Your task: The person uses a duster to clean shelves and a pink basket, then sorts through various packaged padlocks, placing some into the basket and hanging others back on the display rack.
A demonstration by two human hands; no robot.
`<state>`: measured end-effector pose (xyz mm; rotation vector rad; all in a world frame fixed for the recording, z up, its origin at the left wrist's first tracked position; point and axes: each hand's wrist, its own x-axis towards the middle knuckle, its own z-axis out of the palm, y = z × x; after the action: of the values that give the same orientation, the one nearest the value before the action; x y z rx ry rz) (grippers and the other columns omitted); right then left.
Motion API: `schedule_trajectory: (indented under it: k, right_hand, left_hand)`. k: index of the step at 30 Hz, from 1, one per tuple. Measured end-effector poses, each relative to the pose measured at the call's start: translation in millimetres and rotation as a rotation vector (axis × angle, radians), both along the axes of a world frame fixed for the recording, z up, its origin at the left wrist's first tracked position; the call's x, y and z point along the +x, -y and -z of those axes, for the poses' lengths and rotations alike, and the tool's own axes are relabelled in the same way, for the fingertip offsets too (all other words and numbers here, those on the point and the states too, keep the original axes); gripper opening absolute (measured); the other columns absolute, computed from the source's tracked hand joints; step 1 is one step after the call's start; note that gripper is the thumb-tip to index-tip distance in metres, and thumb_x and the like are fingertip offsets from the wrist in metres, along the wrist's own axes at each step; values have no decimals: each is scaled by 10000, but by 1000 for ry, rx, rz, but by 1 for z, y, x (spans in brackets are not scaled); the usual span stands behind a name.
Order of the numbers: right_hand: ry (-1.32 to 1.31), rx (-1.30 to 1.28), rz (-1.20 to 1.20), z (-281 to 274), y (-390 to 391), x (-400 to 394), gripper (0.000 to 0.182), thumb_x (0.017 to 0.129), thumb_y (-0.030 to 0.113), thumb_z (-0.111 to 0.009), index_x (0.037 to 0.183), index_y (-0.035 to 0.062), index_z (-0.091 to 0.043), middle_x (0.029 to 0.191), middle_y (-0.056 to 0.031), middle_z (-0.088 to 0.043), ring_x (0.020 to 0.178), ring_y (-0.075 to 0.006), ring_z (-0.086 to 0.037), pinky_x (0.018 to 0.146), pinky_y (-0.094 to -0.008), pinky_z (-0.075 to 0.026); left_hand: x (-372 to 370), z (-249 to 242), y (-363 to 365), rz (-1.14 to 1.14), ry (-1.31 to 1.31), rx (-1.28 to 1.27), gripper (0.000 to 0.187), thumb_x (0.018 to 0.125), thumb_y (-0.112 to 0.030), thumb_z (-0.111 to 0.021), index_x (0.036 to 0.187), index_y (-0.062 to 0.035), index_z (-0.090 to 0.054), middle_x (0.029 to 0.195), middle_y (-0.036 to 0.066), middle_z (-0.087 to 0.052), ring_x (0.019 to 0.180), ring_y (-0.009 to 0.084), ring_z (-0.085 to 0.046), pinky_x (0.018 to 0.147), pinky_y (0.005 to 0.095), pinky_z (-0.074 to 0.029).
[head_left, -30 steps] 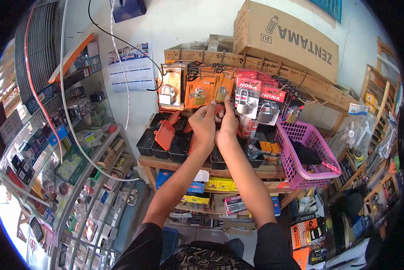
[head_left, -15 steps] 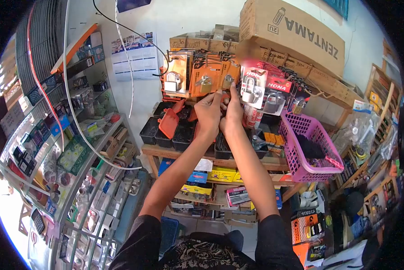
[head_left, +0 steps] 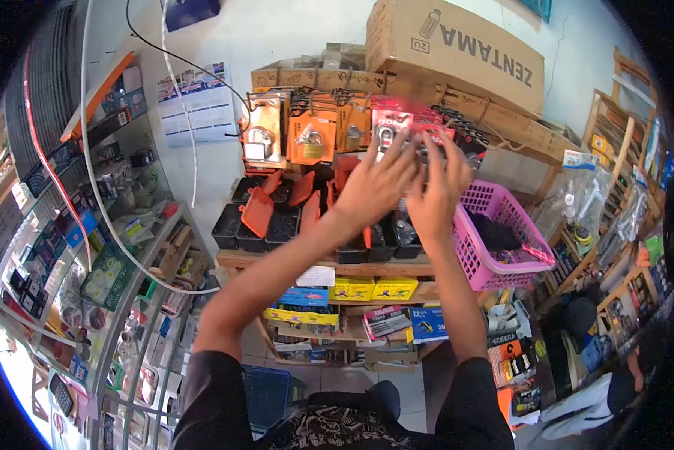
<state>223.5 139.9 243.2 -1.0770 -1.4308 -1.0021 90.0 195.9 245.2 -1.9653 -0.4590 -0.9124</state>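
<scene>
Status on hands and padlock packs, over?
Left hand, right hand at red padlock packs, grip unclear. Hands partly hide those packs. Orange padlock packs hang unobstructed.

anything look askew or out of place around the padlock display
The large carton above the padlocks looks odd: its ZENTAMA lettering is upside down. Red lids also tilt at uneven angles among the black bins. I see no clear spill.

Padlocks (head_left: 259, 145) are metal, smooth and shiny, backed by glossy orange card (head_left: 301, 121); red packs (head_left: 388, 114) appear glossy where visible. Basket (head_left: 502, 279) is semi-gloss openwork plastic; bins (head_left: 249, 240) are black plastic with smooth orange plastic lids (head_left: 256, 213). Carton (head_left: 468, 56) is matt cardboard, counter (head_left: 397, 268) and beam (head_left: 517, 129) rough wood, sleeve (head_left: 213, 397) matt cloth, calendar (head_left: 198, 116) paper.
</scene>
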Motion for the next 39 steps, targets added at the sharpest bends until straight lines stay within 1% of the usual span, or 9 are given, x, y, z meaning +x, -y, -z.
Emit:
schedule_trajectory:
  k: [7,11,12,15,20,25,31,36,39]
  right_hand:
    - [99,-153,131,15,-24,6,649,822,212,-627,1425,92,-418,1535,-136,-280,1403,-343,-232,1094,-523,-202]
    - [96,-129,161,20,-34,17,610,879,225,-591,1427,42,-397,1522,-130,-313,1405,-321,-257,1102,-498,-212]
    - [104,-101,137,19,-33,18,684,823,165,-640,1433,17,-369,1524,-140,-306,1407,-327,-259,1111,-479,-213]
    - [110,-117,138,19,-32,19,604,887,204,-597,1423,15,-392,1515,-132,-326,1411,-313,-259,1115,-479,-215]
    - [87,-120,116,20,-31,17,701,834,215,-639,1445,24,-353,1534,-115,-297,1420,-310,-245,1135,-471,-197]
    - [71,-95,107,23,-36,14,693,854,247,-609,1452,27,-337,1537,-117,-290,1423,-304,-241,1125,-475,-194]
    - [85,-136,180,22,-21,4,644,850,222,-618,1431,58,-391,1534,-132,-300,1422,-295,-253,1073,-497,-184]
    - [40,-34,-53,20,6,-18,508,834,129,-606,1332,67,-523,1463,-119,-415,1393,-306,-307,1070,-504,-179]
    - [177,-93,-69,10,5,-45,462,818,132,-630,1275,93,-576,1401,-114,-471,1380,-323,-320,1077,-507,-177]
  left_hand:
    - [-11,-6,-26,-68,-121,182,451,871,-272,-521,1261,-46,-531,1425,123,-442,1395,295,-320,1059,529,-352]
    - [-17,-8,-31,-29,-126,178,366,879,-255,-516,1197,-82,-572,1452,121,-426,1389,283,-336,1061,528,-354]
    - [-17,-8,-31,-29,-122,185,327,879,-251,-519,1159,-95,-582,1443,118,-440,1386,288,-340,1061,530,-355]
    - [-16,-5,-30,-18,-101,152,308,878,-213,-540,1154,-85,-584,1474,102,-408,1405,276,-316,1041,522,-382]
    - [-3,-1,-25,-39,-44,142,251,864,-225,-535,1054,-61,-548,1448,173,-415,1391,332,-326,1013,548,-392]
    - [-4,2,-24,9,-35,52,264,858,-203,-548,1083,-70,-512,1479,172,-368,1378,327,-344,1032,554,-363]
    - [-19,-1,-6,154,-21,-1,376,857,-198,-555,1207,-82,-483,1507,155,-330,1382,303,-347,1080,554,-299]
    - [-71,17,-1,192,353,-24,390,767,-170,-659,1147,-138,-573,1436,129,-415,1385,339,-315,1107,576,-204]
    - [-88,5,-18,78,385,-10,454,758,-193,-673,1197,-164,-560,1466,127,-372,1391,349,-291,1097,579,-208]
